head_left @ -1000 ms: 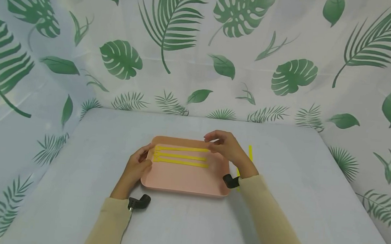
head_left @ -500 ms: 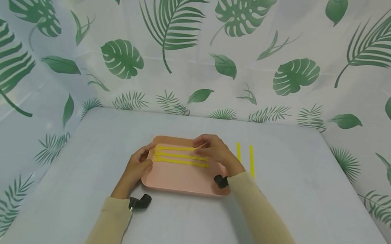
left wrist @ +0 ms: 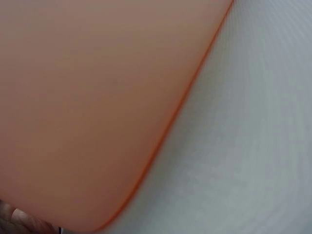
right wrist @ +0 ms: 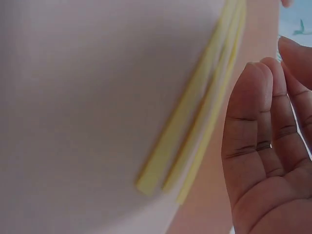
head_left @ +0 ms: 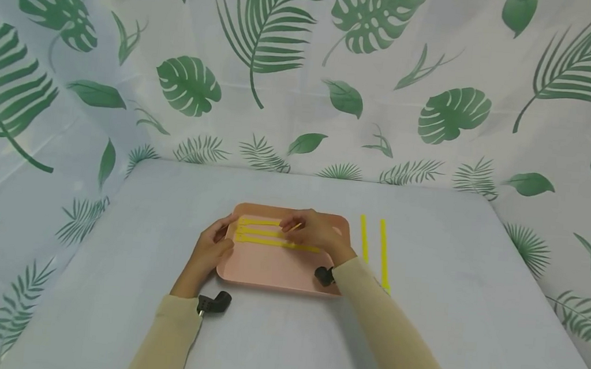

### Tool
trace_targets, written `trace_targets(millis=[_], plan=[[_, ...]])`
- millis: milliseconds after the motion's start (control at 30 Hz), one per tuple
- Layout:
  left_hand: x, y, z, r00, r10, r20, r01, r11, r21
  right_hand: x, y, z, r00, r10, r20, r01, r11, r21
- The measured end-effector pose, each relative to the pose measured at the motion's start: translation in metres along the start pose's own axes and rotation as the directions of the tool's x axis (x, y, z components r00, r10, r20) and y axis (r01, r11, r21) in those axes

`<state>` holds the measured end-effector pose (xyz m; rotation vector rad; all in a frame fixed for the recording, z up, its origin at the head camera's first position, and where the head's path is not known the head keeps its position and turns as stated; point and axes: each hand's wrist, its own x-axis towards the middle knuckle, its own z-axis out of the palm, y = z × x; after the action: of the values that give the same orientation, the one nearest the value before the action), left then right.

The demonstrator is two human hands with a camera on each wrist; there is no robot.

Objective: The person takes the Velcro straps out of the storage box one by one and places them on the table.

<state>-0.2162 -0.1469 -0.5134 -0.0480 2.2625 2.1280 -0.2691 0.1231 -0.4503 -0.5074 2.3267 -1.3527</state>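
Observation:
A pink rectangular tray (head_left: 273,271) lies on the table. My left hand (head_left: 208,253) grips its left edge, thumb on the rim and fingers at the far corner. Inside the tray, three flat yellow strips with small heads, like cable ties (head_left: 257,240), lie side by side, heads to the left. Over them hovers my right hand (head_left: 312,232), fingers loosely bent and holding nothing, partly covering the strips. The right wrist view shows the strips' plain ends (right wrist: 170,141) beside the relaxed fingers (right wrist: 246,117). The left wrist view mostly shows the tray (left wrist: 97,97).
Two more yellow strips (head_left: 385,249) lie on the white table (head_left: 447,312) right of the tray, one partly behind the right forearm (head_left: 388,325). A leaf-patterned cloth (head_left: 291,109) hangs behind and at the sides.
My right hand has moved left and slightly nearer over the tray, uncovering more of the two strips on the table. The left hand keeps its hold on the tray.

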Motion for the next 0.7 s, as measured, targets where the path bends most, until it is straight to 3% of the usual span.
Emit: trace_targets(millis=[367,700], plan=[[0.001,-0.001,-0.001,1.000,0.013,0.007,-0.012,1.000,-0.017,0.006,0.000,0.011,1.000,0.025,-0.013,-0.026,0.993,-0.115],[0.003,-0.002,-0.002,1.000,0.014,0.007,-0.014,1.000,-0.023,0.011,0.005,0.015,1.000,0.027,-0.003,-0.027,0.989,-0.148]])
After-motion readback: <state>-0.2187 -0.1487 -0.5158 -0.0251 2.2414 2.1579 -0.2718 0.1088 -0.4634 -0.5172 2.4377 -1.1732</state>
